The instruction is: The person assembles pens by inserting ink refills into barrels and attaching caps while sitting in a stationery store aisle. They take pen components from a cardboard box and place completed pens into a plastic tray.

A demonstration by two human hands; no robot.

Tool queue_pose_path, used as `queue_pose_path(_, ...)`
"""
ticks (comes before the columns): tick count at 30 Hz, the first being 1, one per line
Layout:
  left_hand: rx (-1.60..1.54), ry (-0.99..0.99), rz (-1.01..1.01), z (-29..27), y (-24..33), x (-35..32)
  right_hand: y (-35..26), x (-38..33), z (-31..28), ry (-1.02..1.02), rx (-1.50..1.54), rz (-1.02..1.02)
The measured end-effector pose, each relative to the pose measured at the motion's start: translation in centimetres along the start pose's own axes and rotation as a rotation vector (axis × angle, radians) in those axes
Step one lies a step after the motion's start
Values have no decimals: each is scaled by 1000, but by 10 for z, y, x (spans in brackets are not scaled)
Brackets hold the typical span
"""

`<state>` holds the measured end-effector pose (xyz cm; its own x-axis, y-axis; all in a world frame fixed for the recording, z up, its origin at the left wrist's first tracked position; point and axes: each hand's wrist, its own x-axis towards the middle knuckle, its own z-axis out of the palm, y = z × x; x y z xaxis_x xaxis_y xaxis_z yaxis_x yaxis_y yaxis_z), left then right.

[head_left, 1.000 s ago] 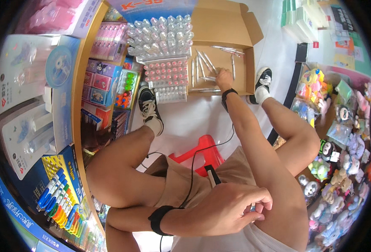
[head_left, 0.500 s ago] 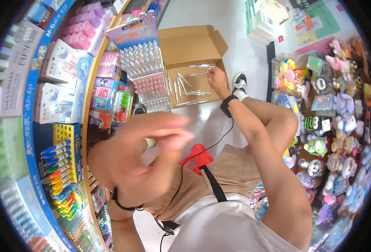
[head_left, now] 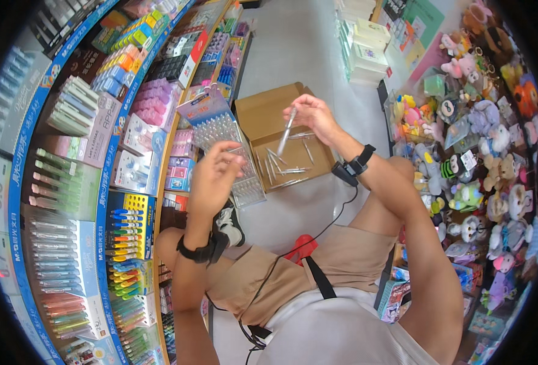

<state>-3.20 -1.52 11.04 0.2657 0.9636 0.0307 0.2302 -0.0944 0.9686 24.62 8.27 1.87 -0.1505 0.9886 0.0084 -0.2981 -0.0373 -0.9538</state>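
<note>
- Our view drops onto a stationery shop aisle, where the curved shelf wall [head_left: 98, 182] fills the left side with boxed pens, coloured markers and refill packs in rows.
- Along the right edge, a display of plush toys [head_left: 476, 158] and small soft keyrings hangs in a crowded column beside the pale floor [head_left: 293, 48].
- We sit low, knees bent in tan shorts, a black shoe [head_left: 227, 220] planted near the shelf foot and a red object [head_left: 302, 248] showing just beyond the shorts.
- An open cardboard box [head_left: 263, 115] rests on the floor against the shelf, flaps up, with several loose clear pens [head_left: 281, 167] scattered across its bottom.
- A clear tray of pens [head_left: 229, 152] with a blue header card leans out from the shelf, just beside the box's left wall.
- Our left hand [head_left: 215, 173] is raised in front of that tray, fingers curled loosely and gripping nothing we can make out; a black band circles the wrist.
- Our right hand [head_left: 313, 115] hovers above the box, fingers pinched on a single clear pen [head_left: 286, 131] that points down toward the loose ones; a black band with a cable sits on that wrist.
</note>
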Motion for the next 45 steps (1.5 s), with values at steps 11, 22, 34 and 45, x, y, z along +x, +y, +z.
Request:
queue_pose_path(11,-282,-506,-277,53,-66,24,2,-26,54,-301,713,243)
queue_pose_path(22,-506,-429,-275,60,-80,4,-3,-36,67,-383,933,437)
queue_pose_path(34,-483,-415,-269,65,-86,-3,-5,-40,77,-508,1116,555)
queue_pose_path(45,-543,-386,-257,59,-76,3,-4,-37,76,-374,1007,459)
